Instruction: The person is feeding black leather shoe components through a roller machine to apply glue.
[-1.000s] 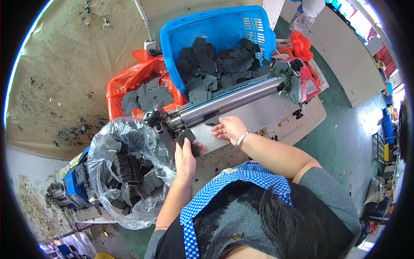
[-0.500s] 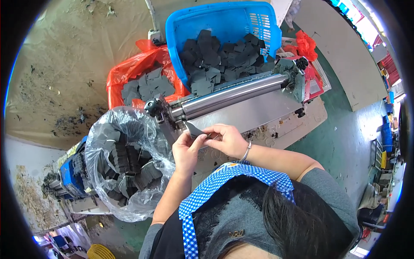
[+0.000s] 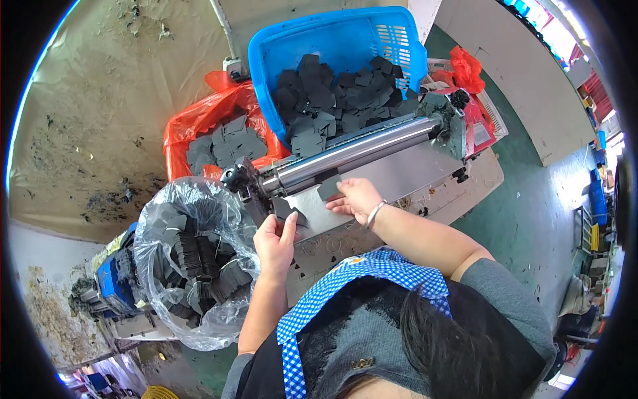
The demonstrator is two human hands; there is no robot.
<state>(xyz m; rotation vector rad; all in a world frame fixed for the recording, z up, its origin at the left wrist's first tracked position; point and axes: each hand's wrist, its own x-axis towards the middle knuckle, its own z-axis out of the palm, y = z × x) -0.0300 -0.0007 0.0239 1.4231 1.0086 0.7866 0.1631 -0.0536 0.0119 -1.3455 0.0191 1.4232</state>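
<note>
My left hand [image 3: 274, 241] pinches dark grey flat pieces [image 3: 287, 211] between thumb and fingers, at the left end of a machine's metal plate [image 3: 392, 174]. Another dark grey square piece [image 3: 328, 187] is in my right hand [image 3: 357, 201], its far edge close to the shiny steel roller [image 3: 359, 154]. The roller runs across the machine just beyond my hands. Whether the piece touches the roller I cannot tell. How many pieces my left hand holds is also unclear.
Behind the roller, a tilted blue basket [image 3: 256, 73] holds many loose dark pieces. A red plastic bag [image 3: 176, 143] with more pieces lies at its left. Bundled pieces fill a clear plastic bag [image 3: 149, 259] beside my left forearm. Scraps lie on the table edge [image 3: 458, 199].
My hands have moved apart from each other. The right one has gone forward to the roller with one piece, while the left keeps pieces and has shifted slightly left and nearer me.
</note>
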